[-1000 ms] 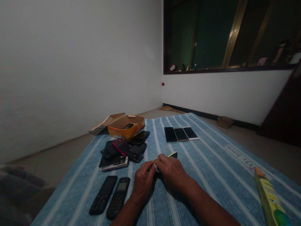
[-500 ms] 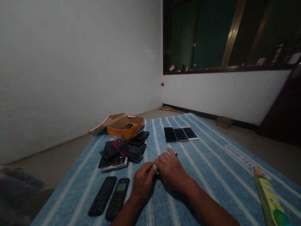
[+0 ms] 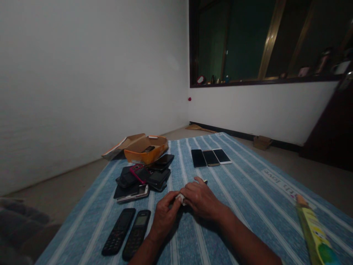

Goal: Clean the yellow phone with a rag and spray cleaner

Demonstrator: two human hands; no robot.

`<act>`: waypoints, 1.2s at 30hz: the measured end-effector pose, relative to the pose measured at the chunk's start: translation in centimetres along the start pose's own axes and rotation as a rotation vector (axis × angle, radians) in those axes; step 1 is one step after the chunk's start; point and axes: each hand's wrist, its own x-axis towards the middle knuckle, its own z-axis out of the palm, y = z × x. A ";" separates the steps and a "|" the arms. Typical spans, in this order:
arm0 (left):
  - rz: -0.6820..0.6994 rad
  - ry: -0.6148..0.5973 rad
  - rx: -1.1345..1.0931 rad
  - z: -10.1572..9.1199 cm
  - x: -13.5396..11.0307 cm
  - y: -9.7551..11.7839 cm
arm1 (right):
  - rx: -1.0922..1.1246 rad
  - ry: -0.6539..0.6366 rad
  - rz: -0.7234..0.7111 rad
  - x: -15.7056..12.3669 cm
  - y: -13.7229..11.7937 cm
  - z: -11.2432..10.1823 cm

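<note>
My left hand [image 3: 166, 211] is closed, its thumb and fingers pinching a small white crumpled piece [image 3: 181, 198] that looks like tissue or cloth. Against it lies my right hand [image 3: 200, 198], bent over with its fingertips at the same white piece. Past the right hand's knuckles pokes the dark end of an object [image 3: 205, 182]; the rest is covered by the hand, so its kind cannot be told. To the left of my left hand two black keypad phones [image 3: 118, 232] [image 3: 137, 234] lie side by side.
Three smartphones [image 3: 198, 158] [image 3: 211, 158] [image 3: 222, 156] lie in a row beyond my hands. A pile of phones [image 3: 140, 173] sits at the left, before an open orange box [image 3: 146, 152]. A yellow-green packet [image 3: 316, 232] lies at the right on the striped cloth [image 3: 248, 206].
More of the white piece shows between my hands, and my fingers have shifted slightly around it. The view has moved a little; the phones and box lie as before.
</note>
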 end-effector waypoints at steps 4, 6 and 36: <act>0.001 0.001 0.001 0.0 0.0 -0.1 | 0.024 -0.011 -0.019 0.0 0.6 0.1; 0.011 0.004 0.014 0.0 0.0 -0.1 | 0.030 -0.013 -0.019 0.1 0.7 0.2; 0.037 -0.087 0.014 -0.9 -1.1 -0.1 | 0.030 0.027 0.010 0.1 0.3 0.7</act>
